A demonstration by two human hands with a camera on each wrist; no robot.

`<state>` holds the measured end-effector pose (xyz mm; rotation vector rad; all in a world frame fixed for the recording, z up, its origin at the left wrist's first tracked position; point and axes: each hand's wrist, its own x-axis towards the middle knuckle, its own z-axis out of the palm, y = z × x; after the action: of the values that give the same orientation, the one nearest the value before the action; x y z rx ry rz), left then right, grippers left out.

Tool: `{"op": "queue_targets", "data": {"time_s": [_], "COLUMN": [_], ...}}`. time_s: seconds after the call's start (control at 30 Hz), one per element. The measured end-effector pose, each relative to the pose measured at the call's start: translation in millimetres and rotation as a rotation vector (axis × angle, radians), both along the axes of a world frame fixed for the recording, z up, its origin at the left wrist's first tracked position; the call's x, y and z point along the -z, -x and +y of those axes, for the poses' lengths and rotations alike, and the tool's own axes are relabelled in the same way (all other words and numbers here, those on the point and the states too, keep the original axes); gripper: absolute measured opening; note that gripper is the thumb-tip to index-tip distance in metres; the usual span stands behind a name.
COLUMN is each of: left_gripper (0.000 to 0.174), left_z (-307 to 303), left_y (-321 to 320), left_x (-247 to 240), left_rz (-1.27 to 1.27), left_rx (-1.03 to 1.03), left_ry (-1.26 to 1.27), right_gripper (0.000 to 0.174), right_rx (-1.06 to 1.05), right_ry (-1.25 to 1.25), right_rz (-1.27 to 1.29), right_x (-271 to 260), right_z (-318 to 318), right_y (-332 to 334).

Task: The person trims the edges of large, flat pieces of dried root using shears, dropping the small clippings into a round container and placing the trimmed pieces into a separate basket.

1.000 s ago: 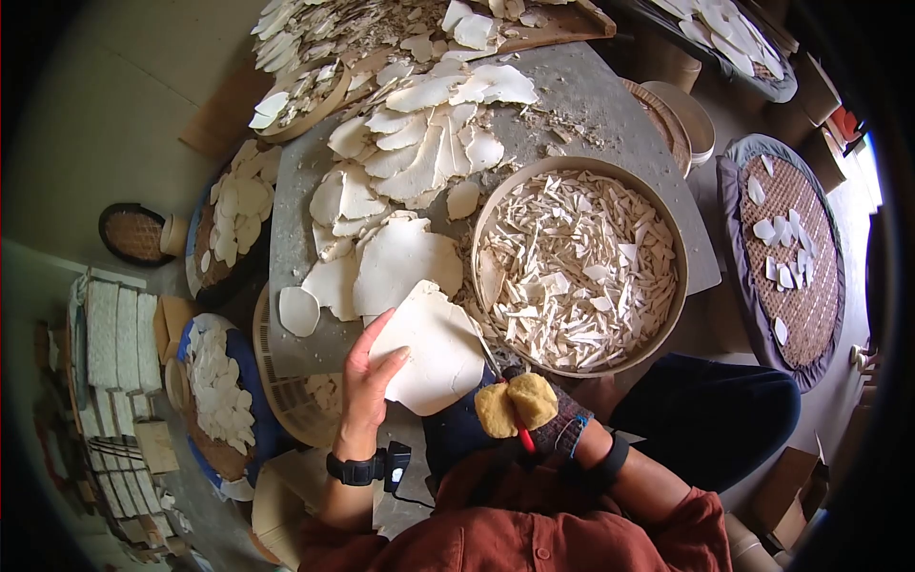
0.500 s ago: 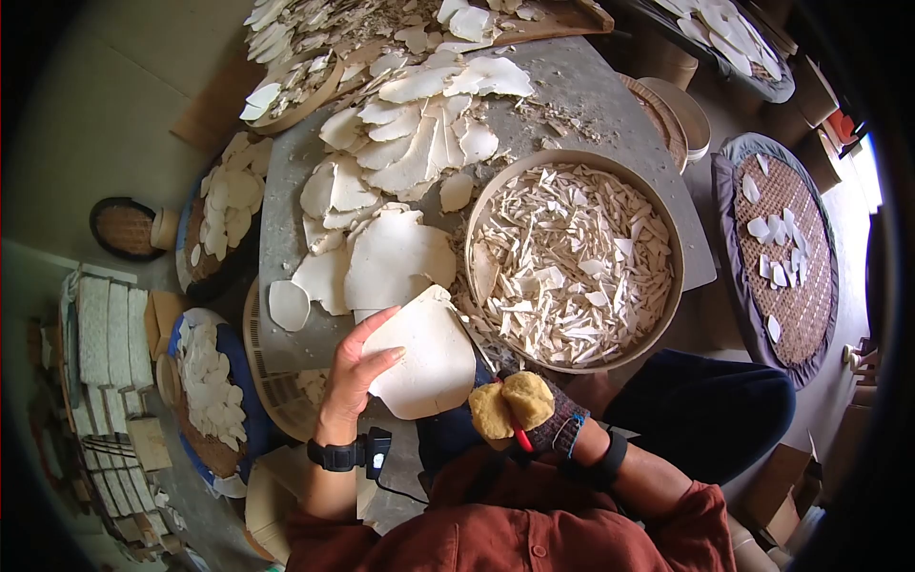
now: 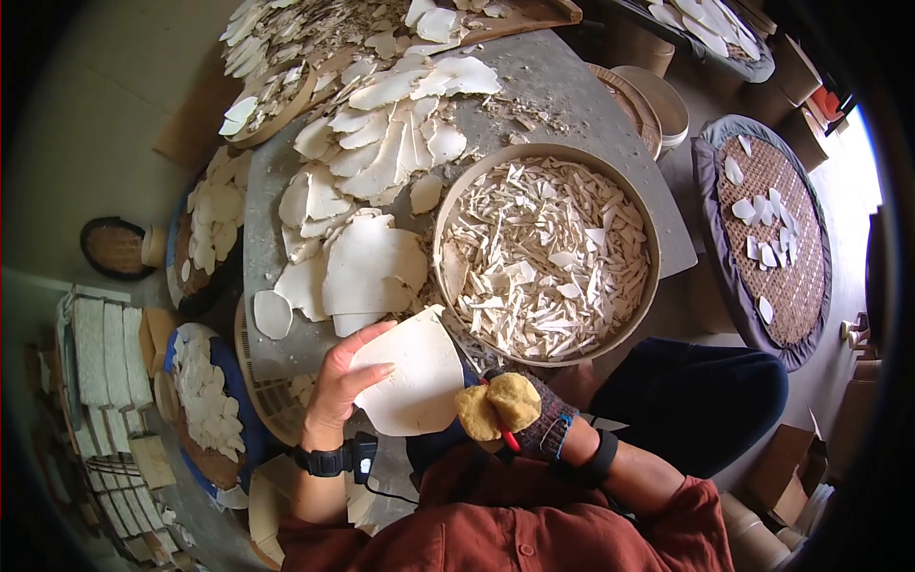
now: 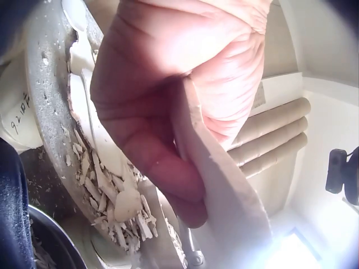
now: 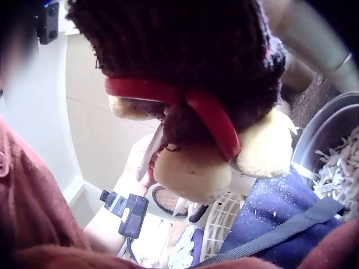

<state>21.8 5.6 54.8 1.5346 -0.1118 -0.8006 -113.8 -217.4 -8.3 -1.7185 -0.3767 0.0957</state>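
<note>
In the head view my left hand (image 3: 338, 386) pinches a thin, flat, off-white slice (image 3: 410, 377) by its left side, thumb on top. The left wrist view has this slice (image 4: 210, 168) nearly edge-on, fingers beneath it. My gloved right hand (image 3: 543, 419) grips shears with red handles (image 5: 216, 126), padded with yellow foam (image 3: 515, 400). The shears point at the slice's right edge; the glove and foam hide much of them. A pivot bolt (image 4: 195, 259) shows below the left fingers. Just beyond the hands lie a stack of similar slices (image 3: 376, 267) and a round tray (image 3: 543, 150) of white offcuts.
The grey table (image 3: 581, 86) carries crumbs and more slices toward the back. A cloth-rimmed woven tray (image 3: 801, 315) with a few slices stands at right. On the left are a blue-lined tray (image 3: 253, 429) and stacked white bundles (image 3: 100, 353). My knee (image 3: 705, 400) is beside the table.
The head view has shifted, so the table and round tray sit further left in it. The held slice has moved slightly toward my body and turned a little. Both hands keep their holds.
</note>
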Motion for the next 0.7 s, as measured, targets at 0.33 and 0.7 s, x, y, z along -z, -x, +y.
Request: {"op": "queue_targets", "data": {"time_s": [0.33, 0.7], "left_gripper": [0.049, 0.047], "left_z": [14, 26], "left_y": [-9, -19], "left_x": [-15, -20], "left_rz": [0.007, 0.065], "left_rx": [0.020, 0.162], "left_ry": [0.041, -0.024], "right_gripper": [0.027, 0.038], "right_rx": [-0.180, -0.213], "right_ry": [-0.016, -0.062], "right_rz": [-0.041, 0.166], "right_x": [20, 13], "right_z": [-2, -1], "right_y": [2, 3]}}
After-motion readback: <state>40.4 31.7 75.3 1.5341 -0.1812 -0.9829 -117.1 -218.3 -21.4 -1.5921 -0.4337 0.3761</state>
